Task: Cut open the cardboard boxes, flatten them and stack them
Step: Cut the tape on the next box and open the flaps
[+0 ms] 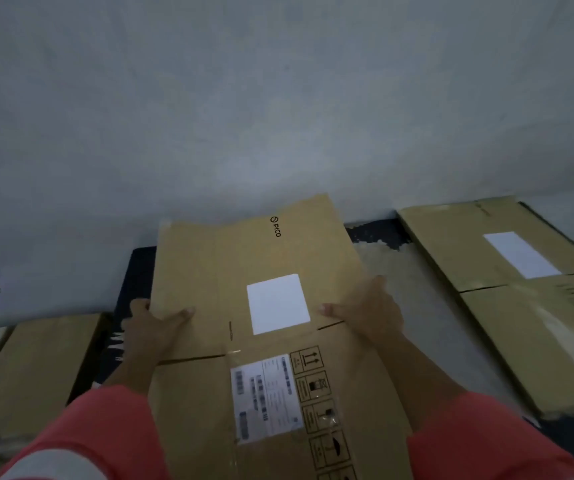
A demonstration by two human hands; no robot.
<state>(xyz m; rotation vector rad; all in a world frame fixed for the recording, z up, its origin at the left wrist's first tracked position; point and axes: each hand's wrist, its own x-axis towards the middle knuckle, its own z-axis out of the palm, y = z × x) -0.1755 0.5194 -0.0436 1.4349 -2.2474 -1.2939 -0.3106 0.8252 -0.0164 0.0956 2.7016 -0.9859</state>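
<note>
We held flattened box (pixel 244 258) level: left hand (pixel 155 323), right hand (pixel 367 313) grips pinching side edges, likely for stacking.

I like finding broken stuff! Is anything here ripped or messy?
Yes. The dark strip at the wall's foot, just right of the flattened PICO box that the left hand and right hand grip, has a ragged, chipped edge. Nothing else stands out.

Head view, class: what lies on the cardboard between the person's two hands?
In the head view, a blank white label on the flattened cardboard box lies between the left hand and the right hand.
</note>
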